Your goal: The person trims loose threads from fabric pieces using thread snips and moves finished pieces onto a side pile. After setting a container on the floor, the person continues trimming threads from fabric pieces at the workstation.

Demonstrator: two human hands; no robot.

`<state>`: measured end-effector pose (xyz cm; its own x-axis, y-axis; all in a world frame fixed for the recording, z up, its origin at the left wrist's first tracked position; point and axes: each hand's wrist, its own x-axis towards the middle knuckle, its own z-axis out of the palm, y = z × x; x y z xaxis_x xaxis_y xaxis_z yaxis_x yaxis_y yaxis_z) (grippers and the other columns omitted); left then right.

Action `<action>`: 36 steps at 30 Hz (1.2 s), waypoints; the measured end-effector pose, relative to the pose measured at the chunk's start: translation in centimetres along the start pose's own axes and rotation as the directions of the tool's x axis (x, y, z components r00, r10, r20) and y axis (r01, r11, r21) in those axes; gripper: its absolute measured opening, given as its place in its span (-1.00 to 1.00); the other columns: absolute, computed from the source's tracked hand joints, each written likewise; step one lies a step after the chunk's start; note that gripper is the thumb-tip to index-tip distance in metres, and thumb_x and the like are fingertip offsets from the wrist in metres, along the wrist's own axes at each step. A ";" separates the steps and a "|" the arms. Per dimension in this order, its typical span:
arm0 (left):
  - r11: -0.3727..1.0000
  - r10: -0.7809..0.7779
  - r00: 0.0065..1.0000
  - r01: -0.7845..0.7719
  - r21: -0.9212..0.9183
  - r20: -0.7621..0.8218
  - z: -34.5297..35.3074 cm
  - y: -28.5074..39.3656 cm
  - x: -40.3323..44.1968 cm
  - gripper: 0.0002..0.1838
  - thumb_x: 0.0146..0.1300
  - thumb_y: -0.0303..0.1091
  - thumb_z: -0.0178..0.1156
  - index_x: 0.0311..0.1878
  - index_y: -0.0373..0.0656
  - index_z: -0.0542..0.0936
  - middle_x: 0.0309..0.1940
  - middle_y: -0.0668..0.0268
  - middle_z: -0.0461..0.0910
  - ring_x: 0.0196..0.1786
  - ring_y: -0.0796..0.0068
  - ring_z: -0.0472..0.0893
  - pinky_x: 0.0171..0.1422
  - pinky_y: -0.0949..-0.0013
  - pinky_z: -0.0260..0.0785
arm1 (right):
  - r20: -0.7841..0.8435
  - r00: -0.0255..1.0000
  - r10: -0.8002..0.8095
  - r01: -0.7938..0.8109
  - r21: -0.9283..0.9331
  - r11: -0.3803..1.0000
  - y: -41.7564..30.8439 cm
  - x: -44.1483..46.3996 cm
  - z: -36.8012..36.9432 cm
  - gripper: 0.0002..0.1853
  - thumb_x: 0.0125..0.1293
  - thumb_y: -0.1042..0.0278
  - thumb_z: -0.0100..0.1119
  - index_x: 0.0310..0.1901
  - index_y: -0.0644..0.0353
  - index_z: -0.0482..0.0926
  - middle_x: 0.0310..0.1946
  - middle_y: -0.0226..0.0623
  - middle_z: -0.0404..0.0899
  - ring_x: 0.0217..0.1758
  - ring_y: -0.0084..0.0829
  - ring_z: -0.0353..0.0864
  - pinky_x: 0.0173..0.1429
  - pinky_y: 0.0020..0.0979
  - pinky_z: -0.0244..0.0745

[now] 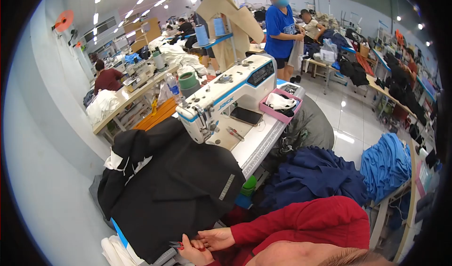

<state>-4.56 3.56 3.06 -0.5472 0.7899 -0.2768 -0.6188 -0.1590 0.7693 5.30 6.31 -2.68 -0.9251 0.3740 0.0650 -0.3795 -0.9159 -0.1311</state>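
My left hand is closed around small thread snips with red on the handle and dark blades pointing left. Against it, my right hand has its thumb and fingers drawn together by the edge of the cloth; what they pinch is hidden. A large piece of black fabric spreads over the near end of the sewing table and drapes toward both hands. It carries a pale printed strip. Beyond it stands a white and blue sewing machine, its needle area partly behind the fabric.
On the machine bed lie a phone and a red-handled tool. A pink box sits behind them. Navy cloth and blue cloth are piled at right. A person in blue stands across the aisle. A wall rises left.
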 end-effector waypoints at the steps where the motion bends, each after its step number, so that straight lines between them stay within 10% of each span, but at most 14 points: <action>1: 1.000 -0.015 1.000 0.015 0.026 0.000 0.0 0.2 0.0 -0.84 0.22 -0.37 0.14 -0.37 -0.12 0.35 -0.86 0.45 0.16 -0.86 0.63 0.13 -0.83 0.50 -0.02 | 0.143 0.990 0.014 -0.017 0.017 1.000 -0.3 0.7 -0.3 -0.58 0.34 -0.02 -0.03 -0.05 0.20 0.45 -0.19 -0.32 0.46 -0.07 -0.46 0.41 0.22 -0.41 0.24; 5: 0.993 -0.087 0.994 0.081 0.091 0.062 -2.9 -0.5 2.1 -0.61 0.25 -0.25 0.12 -0.67 -0.05 0.25 -0.89 0.43 0.12 -0.87 0.57 0.12 -0.82 0.46 -0.04 | 0.275 0.956 0.098 -0.092 -0.034 0.995 -1.9 1.4 1.4 -0.65 0.35 0.06 -0.02 -0.17 0.23 0.47 -0.26 -0.26 0.52 -0.10 -0.42 0.48 0.18 -0.45 0.31; 7: 0.995 -0.020 0.998 0.014 0.101 0.066 -2.7 -0.5 2.1 -0.53 0.25 -0.23 0.12 -0.74 -0.02 0.20 -0.89 0.43 0.12 -0.87 0.56 0.12 -0.81 0.46 -0.06 | -0.010 0.992 -0.126 0.126 0.002 0.992 -2.8 1.2 3.4 -0.69 0.35 0.11 0.00 -0.14 0.23 0.47 -0.22 -0.26 0.54 -0.07 -0.41 0.49 0.16 -0.44 0.35; 11: 0.992 0.128 0.989 -0.127 0.018 -0.079 0.8 1.9 2.1 -0.72 0.24 -0.26 0.13 -0.52 -0.07 0.30 -0.85 0.53 0.06 -0.82 0.70 0.05 -0.76 0.56 -0.12 | -0.266 0.878 -0.399 0.383 -0.112 0.917 -6.0 1.8 4.4 -0.72 0.35 0.21 0.01 -0.02 0.19 0.46 -0.08 -0.34 0.55 -0.02 -0.44 0.52 0.14 -0.39 0.40; 20: 0.901 0.418 0.901 -0.428 0.075 0.118 7.6 6.9 5.4 -0.68 0.27 -0.38 0.07 0.04 -0.30 0.34 -0.79 0.52 0.09 -0.80 0.75 0.10 -0.74 0.62 -0.10 | -0.055 0.738 -0.672 0.582 -0.453 0.676 -12.4 1.5 10.4 -0.64 0.35 0.14 0.00 0.05 0.19 0.45 -0.01 -0.37 0.53 0.01 -0.52 0.50 0.15 -0.43 0.36; 25: 0.958 0.224 0.975 -0.220 0.185 0.003 2.0 3.4 6.1 -0.65 0.24 -0.43 0.09 0.09 -0.22 0.35 -0.71 0.52 0.17 -0.74 0.75 0.18 -0.71 0.63 0.05 | -0.431 0.772 -0.467 0.430 -0.186 0.883 -9.0 -0.2 5.0 -0.67 0.32 0.18 0.06 0.03 0.16 0.45 -0.01 -0.36 0.52 -0.01 -0.41 0.53 0.17 -0.31 0.37; 34: 0.952 0.200 0.978 -0.181 0.247 -0.054 -0.3 2.9 3.3 -0.66 0.22 -0.41 0.11 0.07 -0.15 0.37 -0.73 0.49 0.21 -0.76 0.74 0.20 -0.73 0.62 0.05 | -0.493 0.752 -0.438 0.388 -0.206 0.898 -5.4 -0.3 3.7 -0.74 0.23 0.38 0.17 -0.06 0.21 0.46 -0.12 -0.30 0.54 -0.06 -0.35 0.57 0.02 -0.35 0.51; 36: 0.949 -0.194 0.977 0.164 0.269 0.089 -6.9 3.8 7.1 -0.54 0.23 -0.09 0.09 0.17 0.00 0.32 -0.38 0.42 0.39 -0.32 0.57 0.36 -0.17 0.36 0.22 | -0.536 0.721 -0.440 0.382 -0.222 0.897 -5.0 -0.4 3.5 -0.75 0.23 0.39 0.19 -0.08 0.22 0.46 -0.18 -0.31 0.53 -0.12 -0.34 0.59 -0.04 -0.39 0.53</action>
<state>-14.71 4.48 0.04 -0.3645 0.8551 -0.3688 -0.5258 0.1378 0.8393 7.65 10.22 1.46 -0.5058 0.7505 -0.4253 -0.6961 -0.6463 -0.3126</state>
